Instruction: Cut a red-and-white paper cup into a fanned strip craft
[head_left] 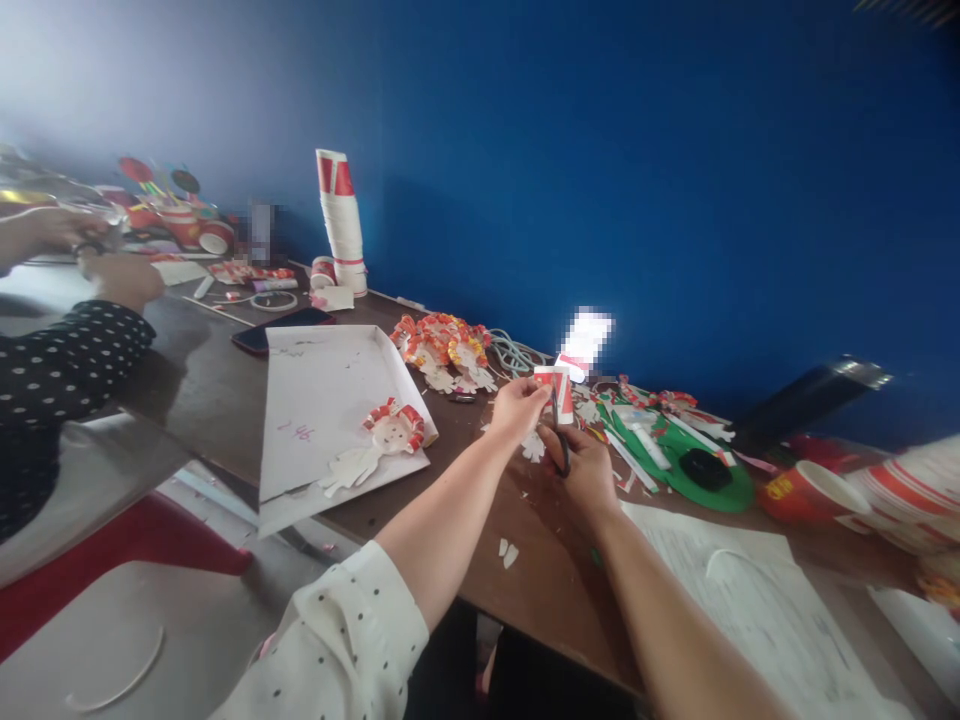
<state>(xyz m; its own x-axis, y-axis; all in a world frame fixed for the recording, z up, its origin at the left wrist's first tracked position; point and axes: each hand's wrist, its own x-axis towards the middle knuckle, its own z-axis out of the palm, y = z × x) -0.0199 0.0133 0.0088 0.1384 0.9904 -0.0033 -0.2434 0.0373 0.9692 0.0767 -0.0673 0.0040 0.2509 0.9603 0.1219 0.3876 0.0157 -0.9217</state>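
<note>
My left hand (516, 410) is closed on a red and white piece of paper cup (565, 400), pinching its left side. My right hand (589, 468) grips a pair of scissors (564, 456) by the dark handles, with the blades up against the piece. Just below my hands, a small white paper cut-out (533, 447) lies on the brown table (480, 520). To the left, a paper doll (394, 432) with red curled hair rests on a white sheet (330, 385). Behind it sits a heap of similar curled paper dolls (442, 345).
A tall stack of paper cups (341, 225) stands by the blue wall. Paper scraps cover a green disc (731, 490) at right, near more cups (806, 495) and printed sheets (742, 570). A phone (251, 340) lies at left, beside a co-worker's hands (112, 275). A lit, blurred screen (587, 335) stands behind.
</note>
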